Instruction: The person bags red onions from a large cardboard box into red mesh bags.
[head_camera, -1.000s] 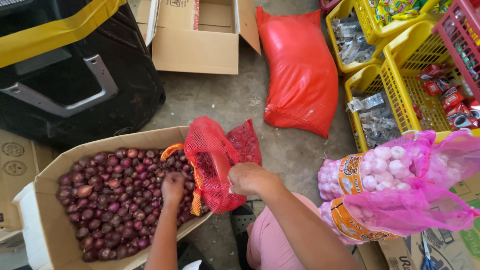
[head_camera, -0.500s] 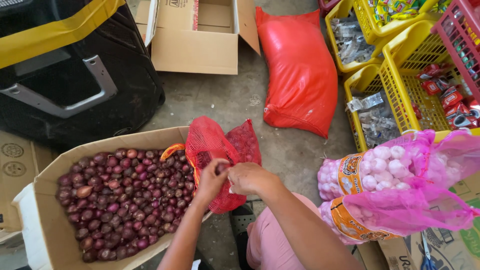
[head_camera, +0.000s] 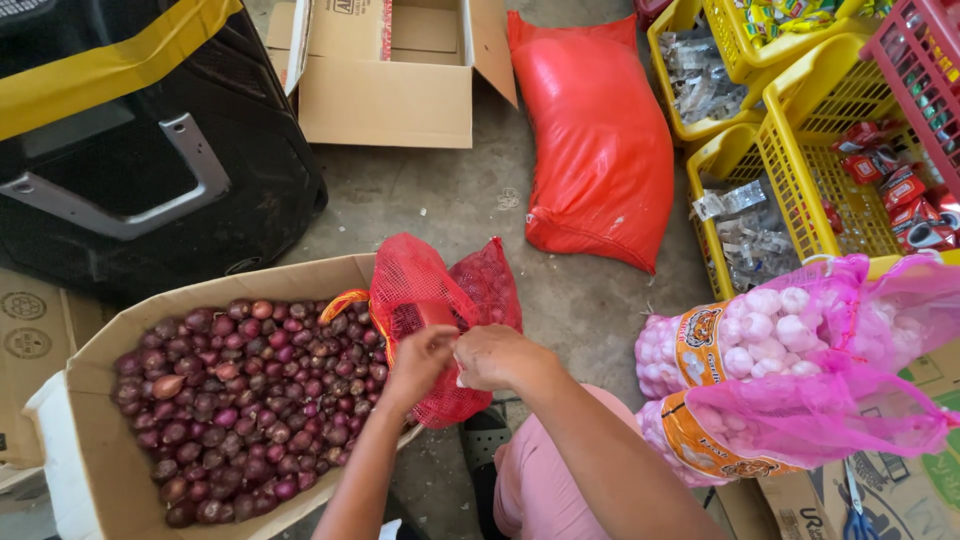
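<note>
Head view, frame centre: left hand (head_camera: 420, 358) and right hand (head_camera: 497, 356) pinch red mesh bag (head_camera: 425, 300); a slack grip risks onions (head_camera: 230, 390) spilling.

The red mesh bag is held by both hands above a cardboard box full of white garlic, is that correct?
Not quite. In the head view the left hand and right hand do hold the red mesh bag at the cardboard box, but the box is full of purple-red shallots, not white garlic.

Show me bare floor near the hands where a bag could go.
Bare concrete floor lies between the empty carton, red sack and onion box. Crowded: yellow baskets and garlic bags at right; both hands hold the mesh bag.
</note>
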